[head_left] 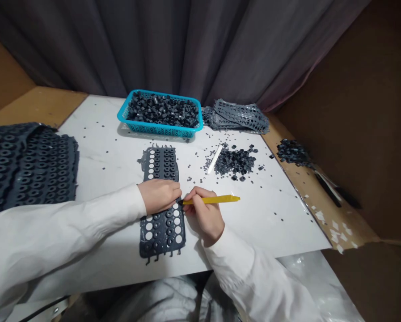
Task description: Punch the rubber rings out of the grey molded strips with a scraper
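Note:
A dark grey rubber sheet point(160, 163) of moulded rings lies lengthwise on the white table top point(103, 152); several of its holes are empty and show white. My left hand point(160, 195) lies across the sheet's middle, fingers curled down on it. My right hand point(203, 217) grips a yellow stick tool point(217, 199) like a pen, its dark tip at the sheet's right edge beside my left fingertips.
A blue basket point(160, 129) full of black rings stands at the back. A loose pile of rings point(235, 161) and a white stick point(214, 159) lie right of the sheet. Spent perforated sheets point(238, 116) sit behind, a stack of full sheets point(29, 165) at left. Cardboard wall at right.

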`<action>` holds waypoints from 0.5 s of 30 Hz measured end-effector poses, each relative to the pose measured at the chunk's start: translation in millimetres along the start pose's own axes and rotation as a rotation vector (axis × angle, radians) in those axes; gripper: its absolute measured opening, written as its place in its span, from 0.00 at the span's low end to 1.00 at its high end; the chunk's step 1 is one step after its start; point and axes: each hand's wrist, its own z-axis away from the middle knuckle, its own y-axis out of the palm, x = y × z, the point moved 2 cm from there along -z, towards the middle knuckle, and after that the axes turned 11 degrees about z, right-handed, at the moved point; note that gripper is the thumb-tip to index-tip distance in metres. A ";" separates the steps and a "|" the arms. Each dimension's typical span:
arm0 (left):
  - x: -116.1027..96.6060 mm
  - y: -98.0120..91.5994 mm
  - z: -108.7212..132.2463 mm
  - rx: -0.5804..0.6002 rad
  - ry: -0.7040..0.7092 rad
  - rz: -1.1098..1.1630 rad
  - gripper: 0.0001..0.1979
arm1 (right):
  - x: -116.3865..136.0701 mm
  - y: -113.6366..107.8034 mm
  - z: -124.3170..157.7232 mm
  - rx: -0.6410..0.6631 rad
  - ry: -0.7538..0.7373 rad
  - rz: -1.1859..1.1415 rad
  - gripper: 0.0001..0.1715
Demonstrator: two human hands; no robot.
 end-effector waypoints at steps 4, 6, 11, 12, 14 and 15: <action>-0.4 -2.2 -0.3 0.030 0.001 0.017 0.06 | -0.2 -0.4 -0.1 0.005 0.006 0.000 0.11; -0.7 -3.3 -0.1 0.035 0.004 0.022 0.06 | 0.7 -0.8 -0.1 0.006 0.002 0.003 0.11; 0.3 -5.3 2.5 -0.004 0.037 0.054 0.07 | 1.8 -1.1 -0.4 0.017 -0.030 0.048 0.12; 0.8 -5.2 2.7 -0.014 0.042 0.055 0.07 | 1.9 -0.9 -0.5 0.020 -0.044 0.067 0.12; 2.0 -3.7 2.0 -0.018 0.048 0.041 0.05 | 2.4 -0.6 -0.5 0.022 -0.078 0.114 0.12; 2.5 -2.1 1.1 -0.017 0.053 0.027 0.04 | 2.8 -0.5 -0.5 0.019 -0.095 0.141 0.13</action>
